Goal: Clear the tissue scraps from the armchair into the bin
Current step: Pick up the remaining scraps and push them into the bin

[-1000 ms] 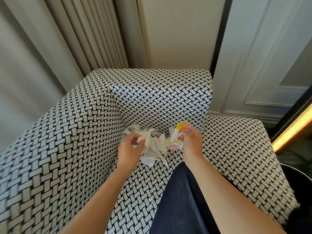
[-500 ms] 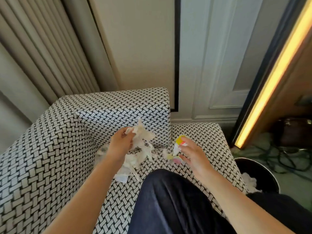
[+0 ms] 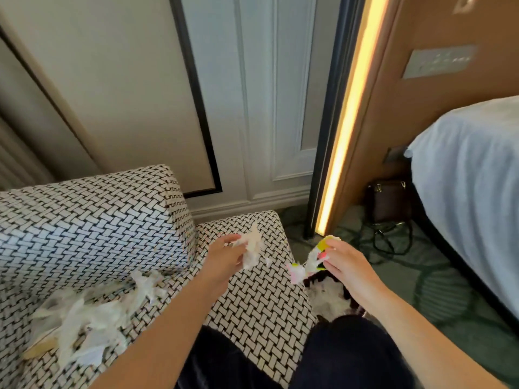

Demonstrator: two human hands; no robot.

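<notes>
**Black-and-white weave under a litter of white**

The armchair [image 3: 98, 220] wears a black-and-white basketweave pattern and is strewn with white tissue scraps [image 3: 84, 313]. A printed scrap [image 3: 309, 262] shows yellow and pink on white. The bin [image 3: 311, 279] is black. Beyond lie green carpet [image 3: 421, 276] with darker curving lines, a dark brown bag [image 3: 389, 200], an amber light strip [image 3: 345, 122] and pale blue-white bed linen [image 3: 477, 178].

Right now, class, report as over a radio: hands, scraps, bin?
Left hand grips white tissue above chair arm. Right hand pinches coloured scraps over bin. More scraps lie on seat. Knee covers part of bin.
</notes>
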